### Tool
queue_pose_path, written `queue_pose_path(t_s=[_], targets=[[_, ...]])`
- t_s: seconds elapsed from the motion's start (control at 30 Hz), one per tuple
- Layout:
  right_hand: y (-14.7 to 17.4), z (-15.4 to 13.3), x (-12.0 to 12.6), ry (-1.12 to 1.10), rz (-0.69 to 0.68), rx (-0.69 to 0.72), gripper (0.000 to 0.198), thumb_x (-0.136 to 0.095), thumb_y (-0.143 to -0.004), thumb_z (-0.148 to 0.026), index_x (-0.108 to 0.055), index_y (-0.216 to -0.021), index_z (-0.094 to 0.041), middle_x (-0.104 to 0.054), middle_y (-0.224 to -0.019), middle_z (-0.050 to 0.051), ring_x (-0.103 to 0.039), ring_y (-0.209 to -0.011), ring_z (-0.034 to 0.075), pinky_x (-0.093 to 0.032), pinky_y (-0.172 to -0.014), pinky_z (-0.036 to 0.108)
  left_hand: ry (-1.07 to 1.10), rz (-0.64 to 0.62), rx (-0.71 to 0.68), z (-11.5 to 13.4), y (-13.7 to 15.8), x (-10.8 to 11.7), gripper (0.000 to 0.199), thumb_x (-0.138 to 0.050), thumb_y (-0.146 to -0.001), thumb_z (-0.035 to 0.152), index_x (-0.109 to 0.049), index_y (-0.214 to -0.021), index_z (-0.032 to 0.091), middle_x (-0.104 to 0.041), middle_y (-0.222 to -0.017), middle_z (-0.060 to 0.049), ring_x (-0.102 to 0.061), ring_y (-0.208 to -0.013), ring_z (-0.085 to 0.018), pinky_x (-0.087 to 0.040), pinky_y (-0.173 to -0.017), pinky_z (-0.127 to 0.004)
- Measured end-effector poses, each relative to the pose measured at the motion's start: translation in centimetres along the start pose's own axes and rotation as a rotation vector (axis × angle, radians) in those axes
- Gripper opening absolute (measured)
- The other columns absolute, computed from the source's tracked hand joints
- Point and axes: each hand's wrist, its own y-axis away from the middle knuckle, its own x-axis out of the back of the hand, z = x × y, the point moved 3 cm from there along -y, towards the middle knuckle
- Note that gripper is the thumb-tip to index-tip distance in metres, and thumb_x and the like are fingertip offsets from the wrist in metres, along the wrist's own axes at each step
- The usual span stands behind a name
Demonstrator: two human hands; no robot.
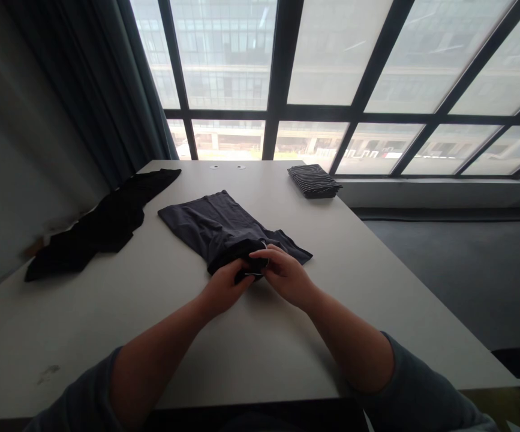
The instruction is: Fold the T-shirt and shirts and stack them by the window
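A pair of dark grey shorts (224, 219) lies on the white table in front of me, its legs spread away from me and its bunched waist end nearest. My left hand (228, 283) is closed on the near edge of the waist, its fingertips partly tucked into the cloth. From the right, my right hand (284, 275) pinches the same waist opening close beside the left. A thin white cord or trim (254, 274) shows between the hands. The cloth hides some fingertips.
Black clothing (107, 219) lies crumpled along the table's left edge. A folded striped cloth item (313, 181) sits at the far right corner of the white table (260, 354). Beyond stand large windows (318, 54), with a dark curtain (102, 84) at left.
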Motion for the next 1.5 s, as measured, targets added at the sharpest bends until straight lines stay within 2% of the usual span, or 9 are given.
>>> queue_pose_path(t_s=[0.2, 0.5, 0.67, 0.83, 0.93, 1.03, 1.23, 1.33, 1.5], targets=[[-0.5, 0.7, 1.5, 0.550, 0.105, 0.148, 0.023, -0.061, -0.087, -0.012, -0.073, -0.103, -0.023, -0.061, -0.098, 0.007, -0.058, -0.093, 0.022, -0.050, -0.087, 0.037, -0.177, 0.083, -0.128, 0.7, 0.0, 1.0, 0.007, -0.069, -0.090, 0.028, -0.069, -0.096, 0.025, -0.072, -0.089, -0.004, -0.063, -0.081, -0.023, -0.045, -0.080, -0.032], [-0.3, -0.4, 2.1, 0.812, 0.044, 0.301, 0.027, -0.063, -0.091, -0.012, -0.075, -0.111, -0.025, -0.055, -0.112, 0.010, -0.054, -0.100, 0.024, -0.050, -0.094, 0.039, -0.529, -0.229, -0.432, 1.6, 0.2, 0.9, 0.024, -0.052, -0.103, 0.024, -0.075, -0.098, 0.025, -0.068, -0.095, -0.006, -0.060, -0.084, -0.021, -0.042, -0.088, -0.035], [-0.4, -0.3, 2.3, 0.768, 0.102, 0.256, 0.012, -0.070, -0.084, -0.010, -0.064, -0.086, -0.021, -0.059, -0.087, 0.004, -0.055, -0.084, 0.020, -0.046, -0.080, 0.031, -0.612, -0.285, -0.463, 1.8, 0.7, 0.6, 0.022, -0.057, -0.103, 0.033, -0.070, -0.089, 0.021, -0.065, -0.101, -0.007, -0.060, -0.089, -0.022, -0.045, -0.086, -0.036], [-0.3, 0.2, 2.2, 0.647, 0.070, 0.162, 0.014, -0.071, -0.084, -0.016, -0.058, -0.087, -0.021, -0.056, -0.069, -0.003, -0.050, -0.064, 0.014, -0.038, -0.066, 0.026, -0.600, -0.016, -0.269, 0.9, 0.3, 1.2, 0.017, -0.063, -0.098, 0.030, -0.057, -0.085, 0.021, -0.062, -0.080, -0.002, -0.060, -0.075, -0.020, -0.046, -0.073, -0.033], [-0.2, -0.1, 2.0, 0.580, 0.068, 0.176, 0.010, -0.063, -0.085, -0.016, -0.059, -0.092, -0.021, -0.061, -0.075, -0.002, -0.055, -0.065, 0.014, -0.040, -0.065, 0.025, -0.556, -0.014, -0.200, 0.7, 0.3, 0.8, 0.004, -0.064, -0.095, 0.024, -0.060, -0.094, 0.022, -0.066, -0.082, -0.001, -0.064, -0.075, -0.020, -0.046, -0.070, -0.031], [-0.2, 0.0, 2.3, 0.559, 0.163, 0.155, 0.010, -0.058, -0.084, -0.016, -0.061, -0.092, -0.021, -0.065, -0.078, 0.000, -0.060, -0.066, 0.014, -0.045, -0.066, 0.025, -0.529, -0.223, -0.342, 1.7, 0.4, 0.6, 0.005, -0.061, -0.097, 0.023, -0.065, -0.094, 0.022, -0.073, -0.097, -0.003, -0.069, -0.088, -0.020, -0.050, -0.082, -0.032], [-0.7, 1.9, 5.0, 0.509, 0.486, 0.001, 0.011, -0.062, -0.088, -0.026, -0.067, -0.097, -0.021, -0.071, -0.082, 0.001, -0.069, -0.074, 0.019, -0.054, -0.075, 0.031, -0.642, -0.237, -0.320, 1.7, -0.2, 4.4, 0.026, -0.068, -0.095, 0.028, -0.071, -0.120, 0.024, -0.076, -0.120, -0.007, -0.069, -0.114, -0.026, -0.049, -0.101, -0.040], [-0.9, 1.9, 5.3, 0.539, 0.483, 0.039, 0.014, -0.059, -0.088, -0.023, -0.068, -0.098, -0.021, -0.072, -0.093, 0.006, -0.071, -0.083, 0.022, -0.058, -0.081, 0.037, -0.767, -0.304, -0.277, 0.1, -0.7, 4.8, 0.034, -0.072, -0.089, 0.021, -0.072, -0.123, 0.025, -0.077, -0.118, -0.006, -0.068, -0.116, -0.027, -0.048, -0.099, -0.040], [-0.1, -1.3, 2.4, 0.558, 0.350, 0.255, 0.030, -0.053, -0.093, -0.015, -0.070, -0.116, -0.023, -0.066, -0.127, 0.013, -0.066, -0.118, 0.026, -0.055, -0.104, 0.044, -0.779, -0.265, -0.372, -0.3, -0.9, 3.4, 0.009, -0.066, -0.096, 0.022, -0.075, -0.098, 0.024, -0.077, -0.099, -0.004, -0.068, -0.101, -0.023, -0.045, -0.094, -0.039]])
